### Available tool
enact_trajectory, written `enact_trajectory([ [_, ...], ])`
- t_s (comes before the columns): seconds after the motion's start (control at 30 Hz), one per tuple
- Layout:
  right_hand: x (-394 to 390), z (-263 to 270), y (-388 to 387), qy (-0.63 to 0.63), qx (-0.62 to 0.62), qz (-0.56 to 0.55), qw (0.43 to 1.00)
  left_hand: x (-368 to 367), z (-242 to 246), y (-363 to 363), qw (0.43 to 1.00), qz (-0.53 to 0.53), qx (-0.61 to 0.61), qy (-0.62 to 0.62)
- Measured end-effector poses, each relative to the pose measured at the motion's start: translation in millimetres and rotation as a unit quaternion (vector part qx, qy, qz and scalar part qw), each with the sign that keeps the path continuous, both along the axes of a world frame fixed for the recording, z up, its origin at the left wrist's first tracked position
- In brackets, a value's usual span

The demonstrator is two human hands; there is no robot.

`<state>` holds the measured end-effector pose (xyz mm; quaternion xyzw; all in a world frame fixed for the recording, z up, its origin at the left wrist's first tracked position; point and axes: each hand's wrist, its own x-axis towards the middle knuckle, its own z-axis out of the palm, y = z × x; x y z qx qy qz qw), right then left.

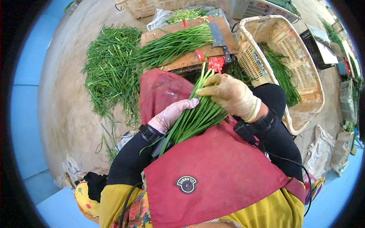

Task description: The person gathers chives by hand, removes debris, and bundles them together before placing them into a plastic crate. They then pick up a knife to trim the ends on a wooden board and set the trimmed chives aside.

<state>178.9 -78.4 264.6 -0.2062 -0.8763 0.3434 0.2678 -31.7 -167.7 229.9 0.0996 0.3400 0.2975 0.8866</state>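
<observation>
My left hand, in a pale thin glove, holds a bunch of long green garlic chives over my lap. At the pale stem ends, my right hand, also gloved, has its thumb and fingers closed on a few stalks. Beyond my knees, more chives lie across a wooden board. A cleaver rests flat at the board's right side, its black handle over the near edge. Red ties or tape strips sit by that edge.
A large heap of chives covers the floor at left. To the right stands a dirty white plastic crate with chives inside. Behind the board is a clear plastic bag with cut stem pieces. More crates stand at the back.
</observation>
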Motion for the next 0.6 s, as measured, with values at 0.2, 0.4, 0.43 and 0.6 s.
enact_trajectory([
  [0.2, -0.7, -12.3, -3.2, 0.095, -0.102, -0.001, 0.990, -4.8, -13.4, 2.2, 0.998, -0.033, 0.033, 0.048],
  [0.4, 0.1, -15.4, 0.2, 0.120, -0.105, 0.015, 0.987, -2.3, -14.7, -1.8, 0.996, -0.026, 0.085, 0.031],
  [0.43, 0.8, -15.2, -0.4, 0.119, -0.106, 0.014, 0.987, -3.0, -14.0, -1.3, 0.996, -0.027, 0.085, 0.030],
  [0.6, 7.2, -12.5, 2.6, 0.032, -0.099, 0.026, 0.994, 1.6, -6.0, 0.7, 0.994, -0.034, 0.101, 0.017],
])
